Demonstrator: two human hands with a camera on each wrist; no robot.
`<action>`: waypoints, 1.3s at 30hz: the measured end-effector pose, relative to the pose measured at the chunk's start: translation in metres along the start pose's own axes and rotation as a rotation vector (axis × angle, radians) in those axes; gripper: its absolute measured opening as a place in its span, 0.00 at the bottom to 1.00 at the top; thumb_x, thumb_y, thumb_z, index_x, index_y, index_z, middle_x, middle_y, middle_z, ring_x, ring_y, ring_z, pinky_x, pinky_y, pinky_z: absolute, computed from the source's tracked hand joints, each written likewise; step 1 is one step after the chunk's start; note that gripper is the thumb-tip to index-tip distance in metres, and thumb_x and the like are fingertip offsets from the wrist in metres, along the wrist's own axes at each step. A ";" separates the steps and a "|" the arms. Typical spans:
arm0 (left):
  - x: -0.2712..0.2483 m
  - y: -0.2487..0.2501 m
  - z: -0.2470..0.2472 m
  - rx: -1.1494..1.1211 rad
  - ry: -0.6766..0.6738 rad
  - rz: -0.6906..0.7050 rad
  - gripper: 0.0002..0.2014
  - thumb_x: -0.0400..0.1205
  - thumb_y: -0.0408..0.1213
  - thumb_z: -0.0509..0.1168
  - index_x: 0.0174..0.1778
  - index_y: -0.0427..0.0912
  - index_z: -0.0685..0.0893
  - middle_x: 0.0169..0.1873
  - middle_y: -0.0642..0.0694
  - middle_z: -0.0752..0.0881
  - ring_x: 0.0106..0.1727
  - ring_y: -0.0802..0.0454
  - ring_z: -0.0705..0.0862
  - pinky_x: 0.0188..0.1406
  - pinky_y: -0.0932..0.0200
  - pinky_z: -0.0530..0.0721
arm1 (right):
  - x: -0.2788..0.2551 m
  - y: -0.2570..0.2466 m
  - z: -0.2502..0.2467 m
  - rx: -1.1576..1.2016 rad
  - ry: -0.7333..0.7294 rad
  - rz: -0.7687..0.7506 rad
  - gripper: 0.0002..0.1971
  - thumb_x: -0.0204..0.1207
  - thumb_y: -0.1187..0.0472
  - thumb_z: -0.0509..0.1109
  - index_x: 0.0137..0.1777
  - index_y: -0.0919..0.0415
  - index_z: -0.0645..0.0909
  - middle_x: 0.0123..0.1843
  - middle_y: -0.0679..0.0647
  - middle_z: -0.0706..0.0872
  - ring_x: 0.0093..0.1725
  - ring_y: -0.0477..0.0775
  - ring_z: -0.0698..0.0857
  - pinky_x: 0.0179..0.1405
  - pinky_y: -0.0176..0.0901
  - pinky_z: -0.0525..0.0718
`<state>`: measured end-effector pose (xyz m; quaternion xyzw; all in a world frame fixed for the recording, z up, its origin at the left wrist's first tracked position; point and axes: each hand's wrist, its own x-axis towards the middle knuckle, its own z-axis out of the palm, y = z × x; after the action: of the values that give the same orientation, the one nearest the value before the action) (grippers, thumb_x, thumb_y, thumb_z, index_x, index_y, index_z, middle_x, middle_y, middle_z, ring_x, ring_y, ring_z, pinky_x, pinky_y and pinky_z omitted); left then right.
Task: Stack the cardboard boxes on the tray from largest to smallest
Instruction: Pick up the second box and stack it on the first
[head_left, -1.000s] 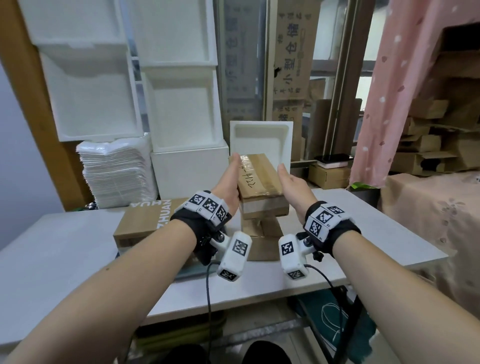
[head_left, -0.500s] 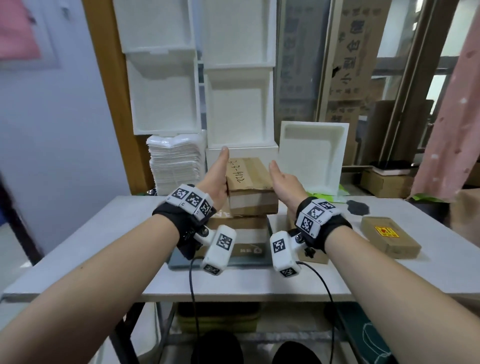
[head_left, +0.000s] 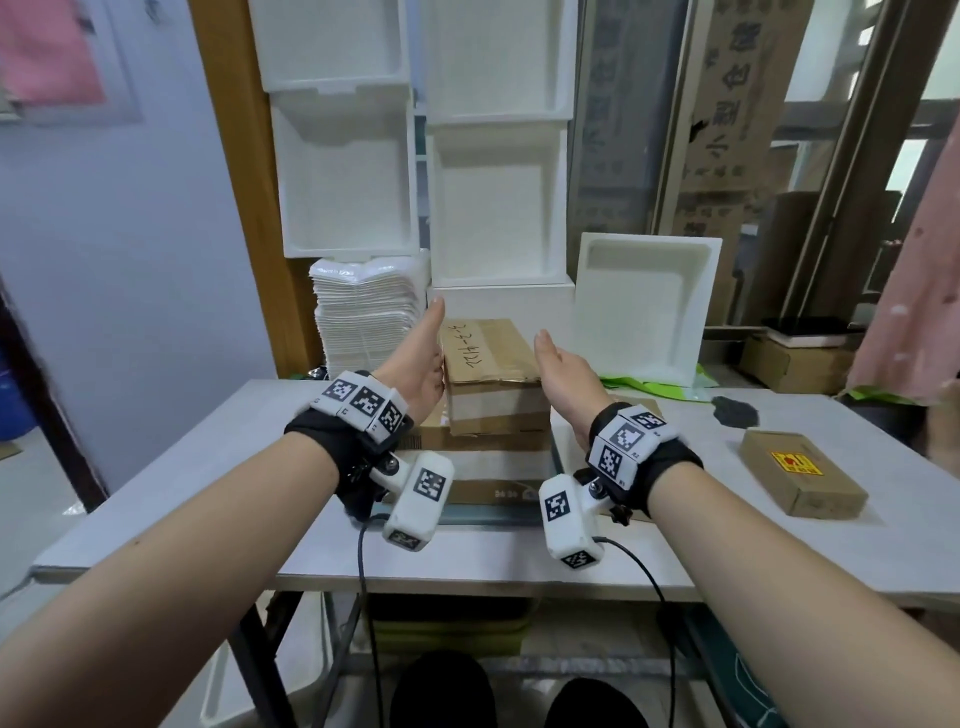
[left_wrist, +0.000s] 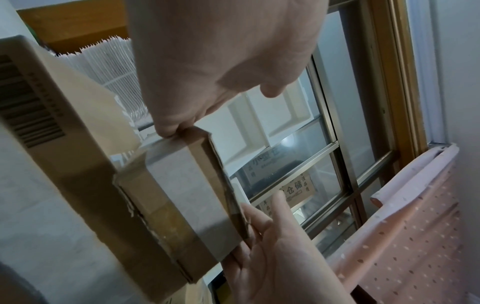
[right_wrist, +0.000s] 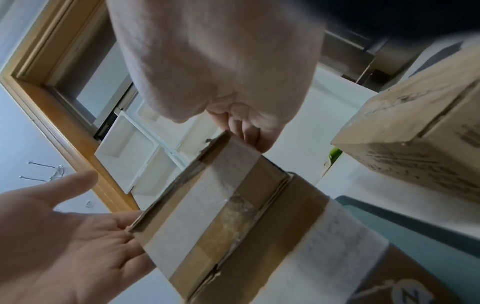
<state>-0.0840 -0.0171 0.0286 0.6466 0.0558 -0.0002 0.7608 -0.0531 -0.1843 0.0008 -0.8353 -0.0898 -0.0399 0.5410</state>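
Hands flank the taped box (head_left: 491, 374), which sits atop the larger box (head_left: 483, 457) on the tray (head_left: 558, 447): left hand (head_left: 418, 364) flat against its side, right hand (head_left: 563, 374) open, seemingly just touching, likely squaring it. Another small box (head_left: 800, 475) waits on the counter (head_left: 727, 545).

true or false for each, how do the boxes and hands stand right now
1. The top box sits on a bigger box. True.
2. The left hand has its fingers curled into a fist. False: its fingers are straight beside the top box.
3. A small box with a yellow label lies on the table apart from the stack. True.
4. The right hand is holding the small labelled box. False: it is beside the top box, fingers straight.
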 end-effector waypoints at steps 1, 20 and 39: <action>0.006 0.001 -0.004 0.004 -0.001 -0.005 0.44 0.82 0.67 0.52 0.85 0.37 0.54 0.81 0.36 0.66 0.83 0.43 0.64 0.76 0.53 0.64 | 0.001 0.001 0.000 0.007 0.007 -0.002 0.33 0.89 0.41 0.45 0.81 0.64 0.71 0.81 0.61 0.75 0.81 0.61 0.72 0.80 0.50 0.67; 0.124 0.027 -0.053 0.087 0.034 -0.033 0.48 0.82 0.70 0.47 0.86 0.34 0.47 0.86 0.38 0.51 0.87 0.45 0.52 0.85 0.49 0.51 | 0.053 0.032 0.021 0.170 0.128 0.053 0.40 0.85 0.32 0.38 0.85 0.58 0.66 0.84 0.54 0.72 0.84 0.55 0.68 0.82 0.48 0.60; 0.128 0.011 -0.061 0.049 0.036 -0.043 0.48 0.80 0.71 0.50 0.82 0.31 0.64 0.80 0.39 0.71 0.82 0.45 0.67 0.82 0.53 0.63 | 0.068 0.031 0.031 0.327 0.244 0.031 0.38 0.86 0.34 0.40 0.80 0.60 0.73 0.79 0.53 0.78 0.80 0.54 0.74 0.83 0.49 0.63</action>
<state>0.0386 0.0542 0.0188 0.6636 0.0833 -0.0065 0.7434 0.0189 -0.1609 -0.0291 -0.7267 -0.0157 -0.1173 0.6767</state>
